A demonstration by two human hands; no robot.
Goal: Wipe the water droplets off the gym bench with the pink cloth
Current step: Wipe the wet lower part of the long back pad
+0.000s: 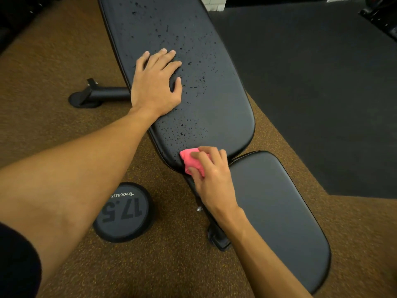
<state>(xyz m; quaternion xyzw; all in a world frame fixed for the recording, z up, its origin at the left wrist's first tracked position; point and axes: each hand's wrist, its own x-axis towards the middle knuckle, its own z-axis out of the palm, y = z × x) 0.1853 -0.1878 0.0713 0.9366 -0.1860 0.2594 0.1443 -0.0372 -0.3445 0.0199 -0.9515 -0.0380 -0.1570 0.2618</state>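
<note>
Fingers (pixel 200 157) around pink cloth (pixel 186 157)

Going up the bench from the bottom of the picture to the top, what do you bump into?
Seat pad → pink cloth in the right hand → left hand lying flat on the back pad.

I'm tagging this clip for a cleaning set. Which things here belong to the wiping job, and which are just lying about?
In the job: pink cloth, gripped by the right hand; bench pad; water droplets on it; left hand, flat on the pad.
Lying about: dumbbell marked 17.5 on the floor; seat pad, no droplets showing.
</note>
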